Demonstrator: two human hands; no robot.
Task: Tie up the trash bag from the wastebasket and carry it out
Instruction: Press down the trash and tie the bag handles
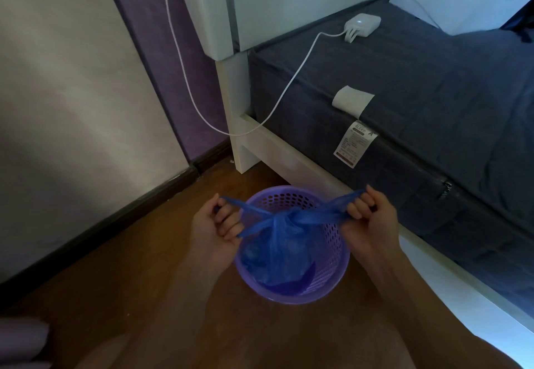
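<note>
A blue plastic trash bag sits inside a purple perforated wastebasket on the wooden floor. Its two handle strips cross in a knot over the middle of the basket. My left hand grips the left strip, pulled out to the left. My right hand grips the right strip, pulled out to the right. Both strips are stretched taut just above the basket's rim. The bag's lower part bulges with contents that I cannot make out.
A bed with a dark blue mattress and white frame stands right behind the basket. A white charger lies on the mattress, its cable hanging to the wall. A wall with dark skirting runs along the left.
</note>
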